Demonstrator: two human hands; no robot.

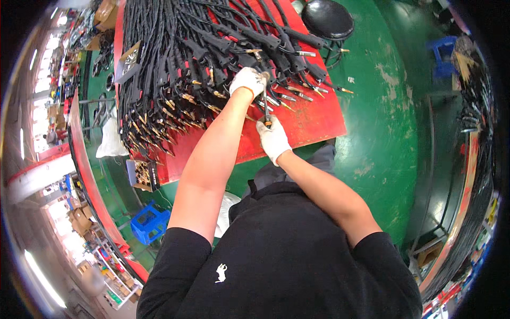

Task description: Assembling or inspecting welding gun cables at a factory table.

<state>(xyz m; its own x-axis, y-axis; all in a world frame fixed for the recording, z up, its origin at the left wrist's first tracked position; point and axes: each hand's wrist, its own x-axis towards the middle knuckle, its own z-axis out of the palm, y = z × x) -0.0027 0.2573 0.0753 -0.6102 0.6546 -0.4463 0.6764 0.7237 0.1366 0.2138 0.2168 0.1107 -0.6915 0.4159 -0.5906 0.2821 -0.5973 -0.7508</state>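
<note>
While stretched forward over the red tabletop point(313, 125), both forearms bare, both hands in white gloves. Left hand point(247, 81) farther out, arm nearly straight, fingers curled shut around the upper end of a slim metal tool point(264, 103) at the edge of the heap of black cables point(202, 58) with brass tips. Right hand point(273, 139) nearer the body, elbow bent, closed around the tool's lower end with its orange-and-black handle. Tool held roughly upright between the two hands, just above the tabletop. Black round stool point(328, 18) beyond, on the green floor point(382, 106).
</note>
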